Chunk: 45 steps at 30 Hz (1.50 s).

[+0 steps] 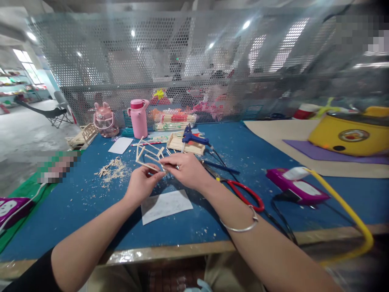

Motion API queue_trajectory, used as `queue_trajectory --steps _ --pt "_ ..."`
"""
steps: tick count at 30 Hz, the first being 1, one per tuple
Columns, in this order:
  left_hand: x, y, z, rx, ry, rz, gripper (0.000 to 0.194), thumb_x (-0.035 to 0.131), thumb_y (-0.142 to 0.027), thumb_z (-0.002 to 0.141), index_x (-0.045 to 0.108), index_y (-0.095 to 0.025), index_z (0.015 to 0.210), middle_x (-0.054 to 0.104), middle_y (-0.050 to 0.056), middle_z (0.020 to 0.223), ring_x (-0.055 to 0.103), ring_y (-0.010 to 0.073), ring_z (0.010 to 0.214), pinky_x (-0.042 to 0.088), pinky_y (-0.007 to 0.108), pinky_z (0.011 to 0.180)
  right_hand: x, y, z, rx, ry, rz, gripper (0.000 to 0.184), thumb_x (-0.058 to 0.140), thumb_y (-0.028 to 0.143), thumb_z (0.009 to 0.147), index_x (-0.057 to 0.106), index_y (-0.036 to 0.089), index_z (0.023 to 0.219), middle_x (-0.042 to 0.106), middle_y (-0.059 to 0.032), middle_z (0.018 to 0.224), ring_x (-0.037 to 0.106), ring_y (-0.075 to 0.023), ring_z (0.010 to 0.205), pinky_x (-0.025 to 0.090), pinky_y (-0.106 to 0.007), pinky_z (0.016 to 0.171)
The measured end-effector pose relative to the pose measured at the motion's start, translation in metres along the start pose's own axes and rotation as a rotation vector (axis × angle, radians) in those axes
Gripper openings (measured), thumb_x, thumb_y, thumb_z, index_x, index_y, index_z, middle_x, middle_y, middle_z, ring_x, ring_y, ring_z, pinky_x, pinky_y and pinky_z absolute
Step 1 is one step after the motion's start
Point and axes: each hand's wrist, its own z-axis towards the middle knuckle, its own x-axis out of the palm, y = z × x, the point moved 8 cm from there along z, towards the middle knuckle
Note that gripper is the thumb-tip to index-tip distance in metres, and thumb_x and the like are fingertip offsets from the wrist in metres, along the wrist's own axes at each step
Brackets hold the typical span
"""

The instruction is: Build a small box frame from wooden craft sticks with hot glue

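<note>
Far left on the blue tabletop (91,219) there's a small wooden stick model (82,137), then a messy heap of stick offcuts (113,170) with crumbs scattered all round. A pink flask (139,121) stands further back.

Next comes the left hand (142,182), thumb and fingers pinching the near, lower stick of an open wooden stick frame (141,153). The frame's up in the air around the middle, tilted, between the hands and the pink flask. A creased paper sheet (166,206) lies just on the near side of the hands.

The right hand (186,168) is pinching too, at the frame's right end, but I honestly can't tell which stick is between those fingertips. My two cents: keep the left grip light and close to a joint, because skinny sticks like that probably twist apart easily. Let the right do the fine positioning, and check the corner's lined up before putting any pressure on it.

Just beyond the right hand sits a blue glue gun (196,138). I'd mind my knuckles there, can't tell if it's hot. Further right are red-handled scissors (258,202), then a purple power strip (306,192).
</note>
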Motion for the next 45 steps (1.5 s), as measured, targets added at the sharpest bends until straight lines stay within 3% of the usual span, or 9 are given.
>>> queue_trajectory --steps 2,7,12,16,21,24,31,37,45 --pt "0.0 -0.002 -0.003 0.007 0.074 0.219 0.022 0.061 -0.037 0.072 0.059 -0.017 0.063 0.052 -0.002 0.053 0.044 0.0116 0.049 0.031 0.022 0.046 0.006 0.0 0.0 -0.036 0.08 -0.118 0.025 0.055 0.011 0.076 0.073 0.024 0.089 0.073 -0.0039 0.086 0.065 -0.0191 0.079 0.046 -0.03 0.071" --pt "-0.013 0.0 -0.034 -0.179 0.688 0.576 0.044 0.058 -0.054 0.07 0.05 -0.017 0.048 0.047 -0.004 0.044 0.035 0.0093 0.044 0.024 0.023 0.044 0.019 -0.006 -0.004 0.04 0.278 -0.297 0.025 0.053 0.012 0.08 0.072 0.021 0.094 0.073 -0.0045 0.089 0.065 -0.0176 0.08 0.044 -0.027 0.07" --pt "-0.06 0.002 -0.025 -0.169 0.386 0.729 0.038 0.06 -0.055 0.066 0.053 -0.018 0.063 0.047 -0.005 0.052 0.041 0.0121 0.053 0.028 0.023 0.049 0.031 -0.006 -0.008 0.087 0.386 -0.363 0.024 0.054 0.012 0.079 0.072 0.022 0.092 0.073 -0.004 0.092 0.064 -0.0183 0.084 0.042 -0.026 0.068" --pt "-0.036 0.01 -0.02 -0.101 0.319 0.676 0.038 0.062 -0.049 0.068 0.064 -0.018 0.089 0.064 0.001 0.072 0.053 0.0167 0.064 0.037 0.025 0.057 0.024 -0.011 -0.006 0.163 0.254 -0.311 0.022 0.055 0.015 0.079 0.071 0.021 0.092 0.072 -0.0038 0.089 0.063 -0.0176 0.078 0.041 -0.027 0.067" --pt "-0.033 0.004 0.013 -0.062 0.223 0.784 0.023 0.057 -0.038 0.073 0.068 -0.018 0.069 0.066 0.004 0.065 0.056 0.0183 0.06 0.036 0.027 0.057 -0.004 -0.028 -0.003 0.237 -0.079 -0.056 0.022 0.056 0.015 0.078 0.068 0.019 0.095 0.071 -0.0029 0.084 0.061 -0.015 0.073 0.044 -0.026 0.069" --pt "-0.041 0.008 0.031 -0.051 0.209 0.8 0.016 0.061 -0.032 0.069 0.068 -0.018 0.067 0.067 0.005 0.066 0.057 0.0196 0.063 0.038 0.028 0.059 -0.014 -0.038 -0.004 0.267 -0.166 0.039 0.016 0.058 0.016 0.076 0.067 0.017 0.088 0.07 -0.0027 0.08 0.061 -0.0157 0.073 0.044 -0.028 0.071" --pt "-0.057 0.022 0.024 -0.027 0.137 0.728 0.044 0.069 -0.042 0.061 0.063 -0.017 0.096 0.065 0.003 0.077 0.055 0.0167 0.065 0.039 0.025 0.058 0.01 -0.016 0.002 0.088 0.014 -0.057 0.008 0.056 0.015 0.08 0.063 0.017 0.078 0.067 -0.0032 0.081 0.056 -0.0167 0.081 0.04 -0.028 0.076" --pt "-0.084 0.02 0.022 -0.158 0.064 0.672 0.031 0.06 -0.048 0.067 0.059 -0.018 0.06 0.048 -0.003 0.048 0.042 0.0117 0.048 0.027 0.023 0.046 0.038 -0.008 0.01 0.026 0.086 -0.175 0.007 0.056 0.018 0.083 0.062 0.015 0.081 0.065 -0.0063 0.088 0.054 -0.0184 0.087 0.037 -0.031 0.081" --pt "-0.08 0.025 0.029 -0.094 0.08 0.66 0.025 0.049 -0.031 0.076 0.068 -0.017 0.069 0.061 0.001 0.055 0.051 0.0133 0.049 0.035 0.024 0.05 0.042 -0.024 0.005 0.073 0.192 -0.41 0.014 0.053 0.017 0.085 0.066 0.015 0.08 0.067 -0.0064 0.08 0.055 -0.0179 0.076 0.036 -0.029 0.072"
